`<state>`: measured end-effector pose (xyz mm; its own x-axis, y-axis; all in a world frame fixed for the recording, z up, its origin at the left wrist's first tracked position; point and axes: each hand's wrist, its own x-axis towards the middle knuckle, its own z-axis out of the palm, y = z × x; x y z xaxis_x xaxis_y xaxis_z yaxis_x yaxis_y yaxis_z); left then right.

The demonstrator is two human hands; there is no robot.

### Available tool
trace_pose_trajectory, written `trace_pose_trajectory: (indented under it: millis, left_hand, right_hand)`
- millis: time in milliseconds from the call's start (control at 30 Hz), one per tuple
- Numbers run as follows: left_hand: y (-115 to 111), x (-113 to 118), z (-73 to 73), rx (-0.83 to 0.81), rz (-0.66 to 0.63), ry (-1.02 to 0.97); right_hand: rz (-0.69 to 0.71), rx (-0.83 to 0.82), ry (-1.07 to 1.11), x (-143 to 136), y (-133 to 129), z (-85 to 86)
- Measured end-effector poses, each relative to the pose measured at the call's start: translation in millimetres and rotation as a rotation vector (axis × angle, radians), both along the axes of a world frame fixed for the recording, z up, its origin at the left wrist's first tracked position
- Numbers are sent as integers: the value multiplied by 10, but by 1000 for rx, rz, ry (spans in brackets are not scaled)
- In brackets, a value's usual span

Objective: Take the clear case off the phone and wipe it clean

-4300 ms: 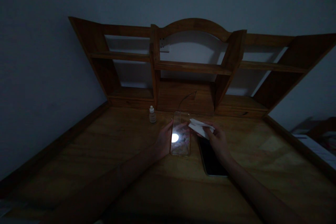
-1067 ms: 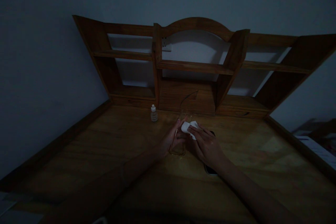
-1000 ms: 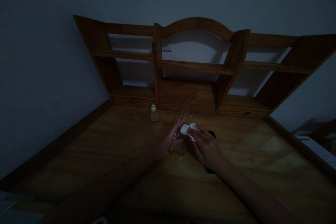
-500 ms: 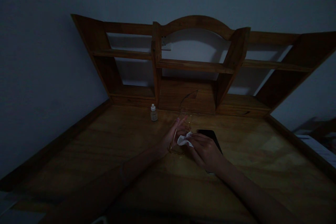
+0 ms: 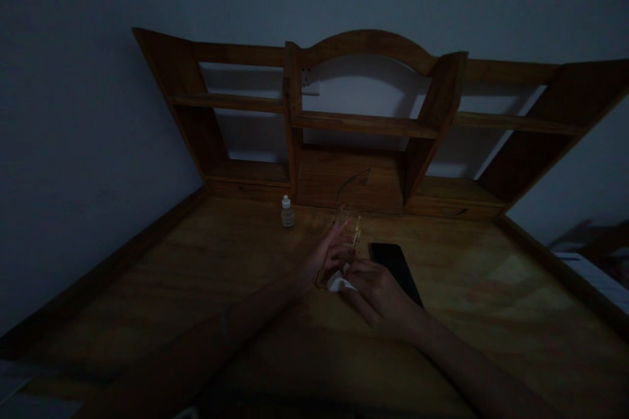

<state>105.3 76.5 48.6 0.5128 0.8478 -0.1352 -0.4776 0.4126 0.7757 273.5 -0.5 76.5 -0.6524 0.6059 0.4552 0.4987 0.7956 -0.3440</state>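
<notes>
The scene is dim. My left hand (image 5: 322,258) holds a clear phone case (image 5: 346,230) tilted up on the wooden desk (image 5: 196,275), gripping its left edge. My right hand (image 5: 378,294) presses a small white tissue (image 5: 338,283) against the near end of the case. A black phone (image 5: 396,263) lies flat on the desk just right of my hands, screen dark.
A small white-capped bottle (image 5: 287,213) stands on the desk to the left of the case. A wooden shelf unit (image 5: 363,124) rises at the back against the wall. A raised wooden rim (image 5: 113,268) runs along the desk's left and right sides.
My right hand has drawn the tissue down the case toward me, from its far end to its near end. This has uncovered the phone. The left hand has stayed in place.
</notes>
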Motion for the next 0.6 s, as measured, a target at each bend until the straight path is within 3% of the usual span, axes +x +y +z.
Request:
trace_pose_trajectory:
  millis: [300,600]
  left_hand:
    - [-100,-13,158,33,54,110]
    - [-72,-14,159,-6,43,77]
  right_hand:
    - [29,-281,237,4,-2,37]
    - [23,-571,355,16,3,-64]
